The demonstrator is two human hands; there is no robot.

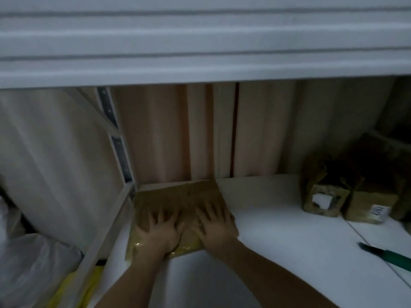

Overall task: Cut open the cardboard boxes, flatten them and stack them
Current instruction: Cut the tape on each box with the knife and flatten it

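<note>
A flattened brown cardboard box (178,196) with shiny tape along its near edge lies in the back left corner of the white shelf (278,230). My left hand (161,230) and my right hand (214,224) press flat on it side by side, fingers spread. Two upright, unflattened cardboard boxes stand at the right: a smaller torn one (322,196) and a bigger one (378,196) with a white label. A green-handled knife (387,255) lies on the shelf at the far right, blade pointing left.
A white upper shelf (200,52) overhangs close above. A white metal upright and rail (120,156) border the flattened box on the left. Beige curtain (222,130) hangs behind. White and yellow bags (33,263) lie beyond the rail, lower left.
</note>
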